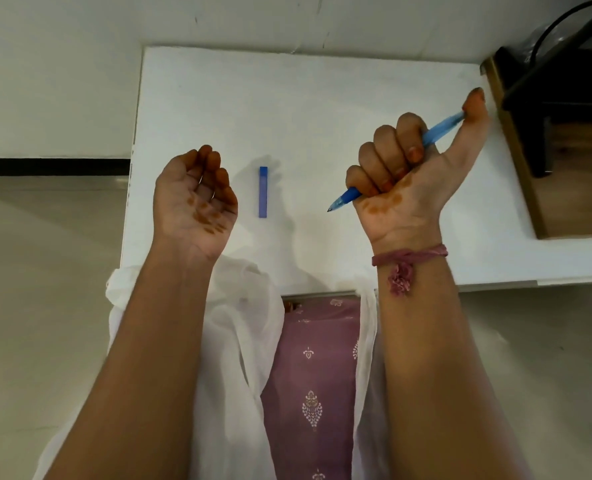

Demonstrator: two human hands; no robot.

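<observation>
My right hand [405, 178] is raised over the white table [322, 98], palm toward me. Its fingers are curled round a blue pen [439, 128], with the thumb pressed on the pen's rear end and the tip pointing down-left. A blue pen cap [263, 192] lies flat on the table between my hands. My left hand [192, 199] hovers palm up to the left of the cap, its fingers loosely curled and holding nothing.
A dark chair or stand [557, 81] and a wooden panel [571, 188] lie beyond the table's right edge. White wall runs behind the table. A white scarf [246, 334] and purple patterned clothing [315, 382] lie below the table's near edge.
</observation>
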